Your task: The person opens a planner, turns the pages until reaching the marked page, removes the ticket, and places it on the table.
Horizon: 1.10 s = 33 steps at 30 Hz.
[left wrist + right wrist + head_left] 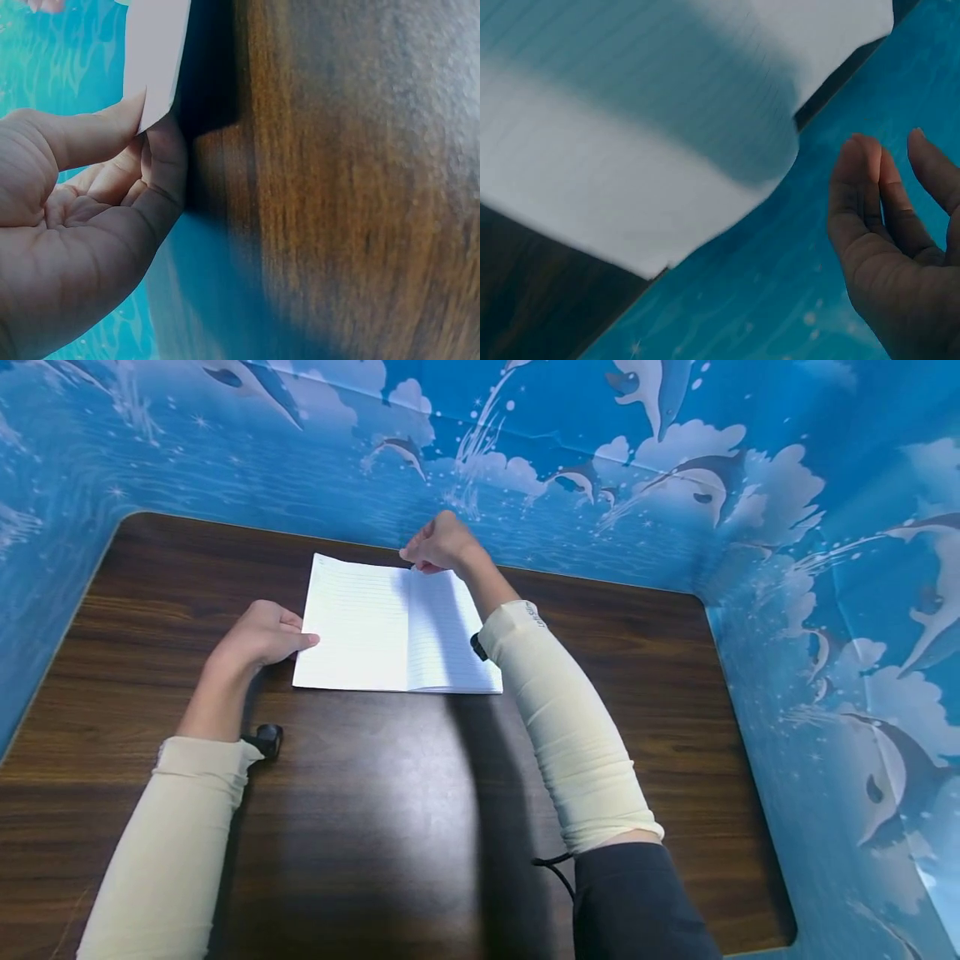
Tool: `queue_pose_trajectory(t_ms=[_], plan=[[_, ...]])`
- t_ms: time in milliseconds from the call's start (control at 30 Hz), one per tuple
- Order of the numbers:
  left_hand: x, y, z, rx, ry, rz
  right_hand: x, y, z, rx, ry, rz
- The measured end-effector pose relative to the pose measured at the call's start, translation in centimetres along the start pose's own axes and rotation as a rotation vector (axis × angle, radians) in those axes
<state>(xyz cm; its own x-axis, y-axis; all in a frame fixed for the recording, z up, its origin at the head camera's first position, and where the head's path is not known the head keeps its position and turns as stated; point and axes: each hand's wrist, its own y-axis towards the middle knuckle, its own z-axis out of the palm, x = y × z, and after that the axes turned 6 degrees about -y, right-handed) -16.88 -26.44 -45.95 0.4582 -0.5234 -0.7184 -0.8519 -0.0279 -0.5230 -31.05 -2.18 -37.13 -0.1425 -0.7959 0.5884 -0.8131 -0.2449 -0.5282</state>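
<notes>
An open notebook point(356, 627) with ruled white pages lies on the brown table, its fold running front to back. My left hand point(262, 633) pinches its left edge, thumb on top of the page and fingers underneath. In the left wrist view, that edge of the notebook point(156, 60) is lifted off the wood. Over the notebook's far edge, close to the fold, hovers my right hand point(442, 542). The right wrist view shows a gap between its thumb and fingers point(855, 172), with nothing held and the paper's wavy edge point(727, 225) apart from them.
The wood-grain table point(360, 827) has rounded far corners. A blue dolphin-print curtain point(300, 468) rises behind it and along its sides. Both forearms wear pale sleeves point(570, 727), and a dark strap device point(266, 741) sits at the left wrist. A black cord point(555, 862) hangs by the right elbow.
</notes>
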Motion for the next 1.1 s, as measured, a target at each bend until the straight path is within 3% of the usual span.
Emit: queue_pose_trajectory(t_ms=[200, 367, 533, 700, 900, 1100], plan=[[0.3, 0.4, 0.2, -0.027, -0.001, 0.021, -1.9, -0.1, -2.3, -0.069, -0.077, 0.047], [0.4, 0.5, 0.4, -0.047, -0.008, 0.040, -3.2, 0.1, -3.6, -0.115, -0.064, 0.205], [0.3, 0.4, 0.4, -0.062, -0.010, 0.037, -4.2, 0.6, -3.9, -0.130, -0.124, 0.361], [0.3, 0.3, 0.4, -0.065, -0.011, 0.026, -5.7, 1.1, -3.4, -0.117, -0.121, 0.456], [0.4, 0.4, 0.3, -0.029, -0.017, 0.002, -7.3, 1.8, -1.8, -0.138, -0.180, 0.481], [0.5, 0.5, 0.1, -0.028, -0.017, -0.001, -8.2, 2.0, -0.4, -0.213, -0.239, 0.416]])
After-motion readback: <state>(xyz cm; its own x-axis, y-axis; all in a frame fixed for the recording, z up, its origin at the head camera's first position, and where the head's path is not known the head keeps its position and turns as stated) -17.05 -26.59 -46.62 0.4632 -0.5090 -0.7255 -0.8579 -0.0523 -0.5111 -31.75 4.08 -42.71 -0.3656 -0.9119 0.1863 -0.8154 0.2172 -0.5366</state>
